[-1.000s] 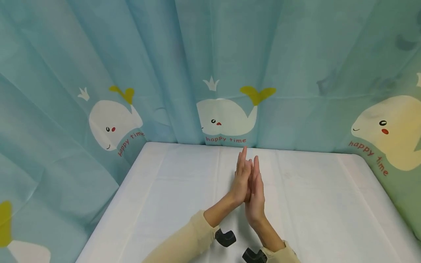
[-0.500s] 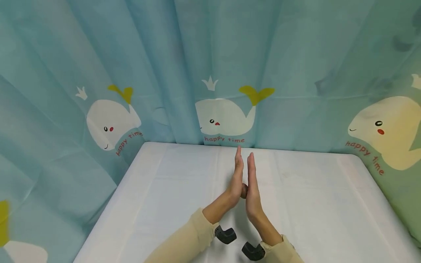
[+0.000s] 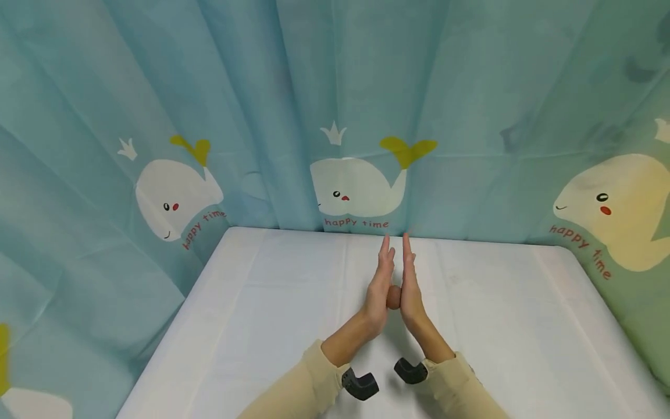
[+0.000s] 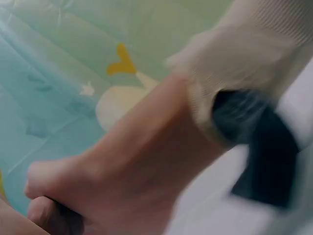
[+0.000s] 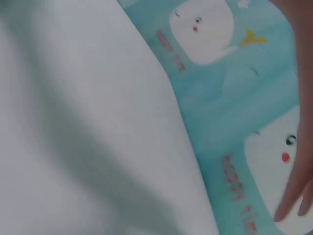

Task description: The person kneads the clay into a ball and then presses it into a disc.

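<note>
A small brown ball-like thing (image 3: 394,297) sits between the two palms in the head view, above the white table. My left hand (image 3: 378,290) presses it from the left, with fingers straight and pointing away. From the right my right hand (image 3: 412,290) presses, its fingers also straight. The palms stand apart around the ball, and the fingertips do not touch. In the left wrist view a bare forearm (image 4: 142,142) crosses the picture, with a dark patch by the hand at the bottom. Fingers (image 5: 298,188) show at the right edge of the right wrist view.
A white-covered table (image 3: 293,273) lies under the hands. Behind it and at its sides hangs a blue-green curtain (image 3: 251,116) with whale prints. Each beige sleeve has a black device (image 3: 359,384) at the wrist, close to the other one.
The hands have gone from lying close together to standing apart around the ball, which now shows more fully. My right hand and forearm have shifted slightly forward.
</note>
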`<state>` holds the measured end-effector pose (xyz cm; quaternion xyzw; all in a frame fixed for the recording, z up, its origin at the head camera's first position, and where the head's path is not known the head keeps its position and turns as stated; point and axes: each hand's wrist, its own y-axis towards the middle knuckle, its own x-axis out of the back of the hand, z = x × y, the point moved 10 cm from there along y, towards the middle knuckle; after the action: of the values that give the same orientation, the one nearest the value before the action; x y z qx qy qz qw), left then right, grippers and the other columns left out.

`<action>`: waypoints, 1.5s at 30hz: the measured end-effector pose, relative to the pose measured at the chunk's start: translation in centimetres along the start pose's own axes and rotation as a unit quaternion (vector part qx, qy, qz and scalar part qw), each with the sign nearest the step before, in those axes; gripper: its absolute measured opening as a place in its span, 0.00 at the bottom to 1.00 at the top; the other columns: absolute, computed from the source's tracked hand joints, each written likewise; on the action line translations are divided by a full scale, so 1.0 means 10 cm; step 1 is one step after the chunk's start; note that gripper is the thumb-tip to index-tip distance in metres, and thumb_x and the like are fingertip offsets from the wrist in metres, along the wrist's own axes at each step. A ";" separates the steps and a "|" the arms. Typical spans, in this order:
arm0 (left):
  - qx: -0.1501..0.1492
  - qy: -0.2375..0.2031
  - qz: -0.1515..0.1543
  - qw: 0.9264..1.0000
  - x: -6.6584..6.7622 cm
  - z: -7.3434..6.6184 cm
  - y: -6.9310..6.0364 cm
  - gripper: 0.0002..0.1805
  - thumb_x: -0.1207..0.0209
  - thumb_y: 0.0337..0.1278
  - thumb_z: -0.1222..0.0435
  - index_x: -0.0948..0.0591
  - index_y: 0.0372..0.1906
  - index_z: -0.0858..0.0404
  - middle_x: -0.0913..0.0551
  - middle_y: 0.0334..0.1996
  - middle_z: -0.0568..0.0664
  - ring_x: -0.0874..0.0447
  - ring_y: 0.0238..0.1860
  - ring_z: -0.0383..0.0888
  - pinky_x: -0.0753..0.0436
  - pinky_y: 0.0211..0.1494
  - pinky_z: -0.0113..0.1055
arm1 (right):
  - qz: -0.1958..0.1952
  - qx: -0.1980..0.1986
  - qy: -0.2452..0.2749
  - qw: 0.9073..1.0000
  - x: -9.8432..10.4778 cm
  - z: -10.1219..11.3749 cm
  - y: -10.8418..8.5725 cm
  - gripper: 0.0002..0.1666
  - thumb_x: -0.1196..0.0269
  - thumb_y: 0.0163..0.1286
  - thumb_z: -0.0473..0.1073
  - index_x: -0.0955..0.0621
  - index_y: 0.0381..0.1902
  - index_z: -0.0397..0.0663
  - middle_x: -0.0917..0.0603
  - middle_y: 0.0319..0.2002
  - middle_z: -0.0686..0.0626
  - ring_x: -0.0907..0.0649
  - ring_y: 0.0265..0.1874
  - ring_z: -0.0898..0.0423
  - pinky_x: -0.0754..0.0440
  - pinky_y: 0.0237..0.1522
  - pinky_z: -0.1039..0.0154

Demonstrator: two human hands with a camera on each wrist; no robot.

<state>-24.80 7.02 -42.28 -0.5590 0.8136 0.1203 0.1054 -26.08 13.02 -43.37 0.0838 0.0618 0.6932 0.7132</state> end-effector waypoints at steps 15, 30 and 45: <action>0.018 0.045 -0.004 0.999 0.18 0.26 0.04 0.35 0.78 0.81 0.41 0.60 0.85 0.44 0.62 0.84 0.51 0.66 0.83 0.52 0.59 0.79 0.62 | -0.028 0.023 -0.038 0.999 -0.10 0.10 0.04 0.34 0.74 0.86 0.58 0.59 0.85 0.63 0.60 0.83 0.59 0.63 0.81 0.56 0.70 0.77 0.41; 0.019 -0.010 -0.013 1.000 0.27 0.28 0.18 0.43 0.76 0.75 0.34 0.62 0.85 0.50 0.61 0.84 0.46 0.62 0.83 0.47 0.60 0.81 0.52 | 0.039 0.125 -0.153 0.980 -0.42 0.41 -0.22 0.34 0.70 0.85 0.52 0.52 0.85 0.58 0.53 0.83 0.56 0.59 0.82 0.50 0.70 0.74 0.33; 0.066 -0.071 -0.059 0.994 0.39 0.15 0.21 0.38 0.73 0.76 0.33 0.59 0.84 0.36 0.51 0.83 0.50 0.52 0.82 0.51 0.60 0.80 0.61 | 0.061 0.104 -0.115 0.986 -0.37 0.17 -0.12 0.36 0.68 0.85 0.55 0.56 0.85 0.55 0.60 0.84 0.52 0.66 0.81 0.47 0.75 0.73 0.33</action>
<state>-28.09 4.81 -44.67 -0.5882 0.7756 0.0995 0.2062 -24.64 9.24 -42.02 0.2407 0.0459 0.7108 0.6593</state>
